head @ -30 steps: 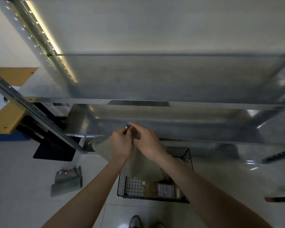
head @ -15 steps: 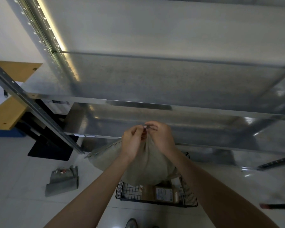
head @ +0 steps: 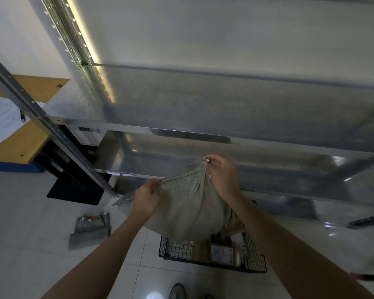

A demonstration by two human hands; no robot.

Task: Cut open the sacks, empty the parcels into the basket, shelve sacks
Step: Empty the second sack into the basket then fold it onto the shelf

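Note:
A grey woven sack (head: 188, 203) hangs in front of me above the black wire basket (head: 175, 249). My left hand (head: 146, 197) pinches the sack's top edge at the left. Higher and to the right, my right hand (head: 222, 175) grips the sack's upper corner together with a small tool whose tip (head: 207, 160) shows at my fingers. The edge between my hands is stretched taut. Brown cardboard parcels (head: 220, 251) lie in the basket, partly hidden by the sack.
Metal shelving (head: 225, 108) fills the space ahead, with a slanted steel upright (head: 43, 121) at the left. A folded grey sack (head: 89, 229) lies on the tiled floor at the left. A wooden desk with papers (head: 15, 134) stands far left. My shoes (head: 177, 291) show at the bottom.
My hands have moved apart: the left went down and left along the sack's edge, the right stayed high. The sack now hangs spread wider over the basket.

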